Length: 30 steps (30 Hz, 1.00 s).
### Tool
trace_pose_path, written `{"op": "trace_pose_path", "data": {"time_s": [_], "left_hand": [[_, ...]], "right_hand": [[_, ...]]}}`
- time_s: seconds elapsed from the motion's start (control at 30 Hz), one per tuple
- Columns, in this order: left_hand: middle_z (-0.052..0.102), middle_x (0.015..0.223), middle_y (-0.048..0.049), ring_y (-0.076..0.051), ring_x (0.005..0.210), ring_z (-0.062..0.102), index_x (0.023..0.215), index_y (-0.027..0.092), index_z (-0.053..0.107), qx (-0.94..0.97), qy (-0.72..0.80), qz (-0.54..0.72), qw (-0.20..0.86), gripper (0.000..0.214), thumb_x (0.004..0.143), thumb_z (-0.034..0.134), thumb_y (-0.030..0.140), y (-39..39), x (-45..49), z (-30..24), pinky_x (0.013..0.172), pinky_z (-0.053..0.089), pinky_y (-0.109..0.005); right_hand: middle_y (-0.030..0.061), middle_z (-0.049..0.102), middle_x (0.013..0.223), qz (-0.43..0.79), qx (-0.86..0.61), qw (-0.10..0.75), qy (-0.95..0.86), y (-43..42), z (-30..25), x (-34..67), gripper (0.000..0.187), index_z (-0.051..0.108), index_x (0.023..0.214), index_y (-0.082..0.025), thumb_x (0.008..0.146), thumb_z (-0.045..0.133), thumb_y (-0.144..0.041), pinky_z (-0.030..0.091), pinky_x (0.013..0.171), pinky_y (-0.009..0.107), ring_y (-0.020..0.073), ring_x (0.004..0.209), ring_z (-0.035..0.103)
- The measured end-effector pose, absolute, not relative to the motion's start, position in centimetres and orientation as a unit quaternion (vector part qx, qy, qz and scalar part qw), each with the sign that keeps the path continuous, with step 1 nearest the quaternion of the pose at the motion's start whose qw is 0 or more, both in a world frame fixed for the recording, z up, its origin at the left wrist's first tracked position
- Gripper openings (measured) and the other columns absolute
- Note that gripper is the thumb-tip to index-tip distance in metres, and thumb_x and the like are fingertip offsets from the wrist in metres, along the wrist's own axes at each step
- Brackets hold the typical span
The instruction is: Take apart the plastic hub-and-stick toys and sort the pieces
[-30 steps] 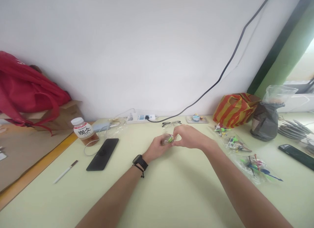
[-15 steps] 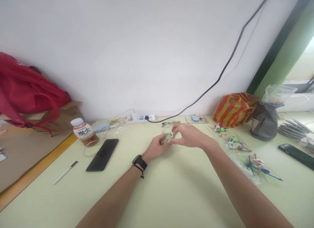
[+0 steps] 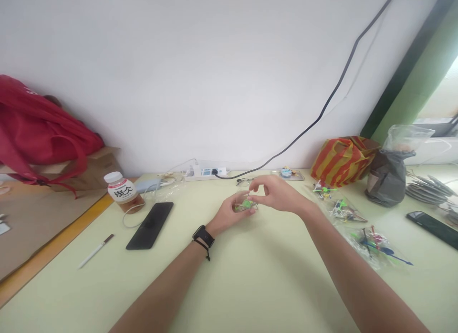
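Over the middle of the table, my left hand (image 3: 227, 216) is closed around a small transparent piece with bright green parts (image 3: 245, 205), which rests between the thumb and fingers. A dark watch and a cord bracelet are on that wrist. My right hand (image 3: 276, 194) is just above and to the right of the piece. Its thumb and index finger are bent toward each other in a pinch; whatever is between the tips is too small to make out. Behind the hands lies a pair of glasses (image 3: 243, 182), partly covered by my right hand.
At left are a phone (image 3: 150, 226), a white pen (image 3: 96, 252) and a bottle (image 3: 123, 193). A power strip (image 3: 193, 174) sits by the wall. Clear bags of coloured plastic parts (image 3: 375, 247) lie at right, before a striped bag (image 3: 339, 161) and a grey bag (image 3: 386, 178).
My right fingertips have lifted slightly away from the green piece. That piece now sits a little lower in my left hand, and more of it shows.
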<state>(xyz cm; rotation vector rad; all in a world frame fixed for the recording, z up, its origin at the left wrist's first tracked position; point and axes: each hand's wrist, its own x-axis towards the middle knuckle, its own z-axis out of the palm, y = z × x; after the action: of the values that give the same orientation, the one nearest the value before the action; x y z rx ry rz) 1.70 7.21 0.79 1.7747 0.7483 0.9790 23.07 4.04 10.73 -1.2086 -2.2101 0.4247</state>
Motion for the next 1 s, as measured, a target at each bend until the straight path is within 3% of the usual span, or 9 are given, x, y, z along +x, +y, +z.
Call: {"op": "trace_pose_path", "data": {"time_s": [0.13, 0.2, 0.27, 0.37, 0.53, 0.7, 0.83, 1.0], "left_hand": [[0.074, 0.127, -0.0117, -0.025, 0.105, 0.072, 0.13, 0.022, 0.072, 0.677, 0.325, 0.411, 0.516, 0.054, 0.085, 0.078, 0.051, 7.4, 1.6, 1.3, 0.09, 0.053, -0.035], [0.078, 0.115, -0.0117, -0.023, 0.093, 0.074, 0.126, 0.019, 0.075, 0.653, 0.34, 0.417, 0.532, 0.052, 0.089, 0.072, 0.056, 7.4, 1.6, 1.3, 0.084, 0.055, -0.033], [0.08, 0.105, -0.0103, -0.021, 0.085, 0.074, 0.124, 0.018, 0.076, 0.632, 0.349, 0.422, 0.548, 0.053, 0.09, 0.07, 0.058, 7.5, 1.7, 1.2, 0.08, 0.055, -0.033], [0.08, 0.103, -0.0096, -0.021, 0.079, 0.074, 0.12, 0.018, 0.079, 0.611, 0.344, 0.416, 0.579, 0.051, 0.088, 0.071, 0.058, 7.6, 1.6, 1.0, 0.078, 0.057, -0.033], [0.076, 0.124, -0.013, -0.027, 0.111, 0.071, 0.119, 0.019, 0.078, 0.572, 0.355, 0.465, 0.575, 0.048, 0.083, 0.081, 0.05, 8.3, 1.1, 1.3, 0.094, 0.057, -0.038], [0.078, 0.117, -0.0136, -0.028, 0.109, 0.071, 0.105, 0.017, 0.082, 0.585, 0.365, 0.474, 0.548, 0.039, 0.081, 0.082, 0.047, 9.1, 0.4, 2.2, 0.097, 0.055, -0.041], [0.081, 0.103, -0.0105, -0.024, 0.097, 0.073, 0.107, 0.019, 0.081, 0.6, 0.362, 0.5, 0.509, 0.038, 0.079, 0.085, 0.043, 9.6, -0.5, 3.2, 0.09, 0.056, -0.038], [0.081, 0.091, -0.0094, -0.022, 0.085, 0.074, 0.105, 0.018, 0.081, 0.624, 0.332, 0.503, 0.498, 0.034, 0.078, 0.086, 0.036, 10.1, -1.8, 4.2, 0.086, 0.058, -0.038]], "right_hand": [[0.0067, 0.07, 0.111, 0.145, -0.469, 0.437, -0.754, 5.1, 10.2, 23.7, 0.043, 0.068, 0.114, -0.025, 0.082, 0.077, -0.053, 0.046, 0.065, 0.031, 0.016, 0.073, 0.057], [0.0086, 0.067, 0.12, 0.192, -0.473, 0.455, -0.73, 5.9, 9.1, 24.1, 0.063, 0.063, 0.128, -0.027, 0.076, 0.083, -0.056, 0.05, 0.07, 0.032, 0.0193, 0.085, 0.062], [0.0095, 0.068, 0.12, 0.269, -0.468, 0.434, -0.722, 6.8, 7.6, 24.4, 0.07, 0.062, 0.133, -0.027, 0.073, 0.085, -0.055, 0.052, 0.074, 0.034, 0.0219, 0.092, 0.064], [0.0087, 0.073, 0.103, 0.383, -0.436, 0.402, -0.709, 8.0, 5.3, 24.6, 0.046, 0.074, 0.11, -0.022, 0.079, 0.08, -0.054, 0.054, 0.075, 0.036, 0.0216, 0.087, 0.066], [0.0053, 0.073, 0.083, 0.457, -0.421, 0.395, -0.677, 8.9, 3.7, 24.5, 0.03, 0.075, 0.084, -0.02, 0.081, 0.078, -0.049, 0.053, 0.075, 0.035, 0.0196, 0.08, 0.066], [0.0058, 0.076, 0.095, 0.459, -0.407, 0.464, -0.639, 8.7, 4.2, 24.3, 0.031, 0.077, 0.093, -0.021, 0.076, 0.083, -0.046, 0.053, 0.08, 0.036, 0.0198, 0.085, 0.067], [0.0038, 0.074, 0.083, 0.465, -0.391, 0.498, -0.619, 8.7, 4.6, 24.2, 0.029, 0.077, 0.091, -0.021, 0.074, 0.085, -0.044, 0.052, 0.075, 0.036, 0.017, 0.074, 0.063], [0.0048, 0.075, 0.084, 0.482, -0.376, 0.499, -0.615, 8.7, 4.4, 24.4, 0.029, 0.082, 0.096, -0.022, 0.073, 0.085, -0.039, 0.052, 0.076, 0.037, 0.0181, 0.075, 0.062]]}}
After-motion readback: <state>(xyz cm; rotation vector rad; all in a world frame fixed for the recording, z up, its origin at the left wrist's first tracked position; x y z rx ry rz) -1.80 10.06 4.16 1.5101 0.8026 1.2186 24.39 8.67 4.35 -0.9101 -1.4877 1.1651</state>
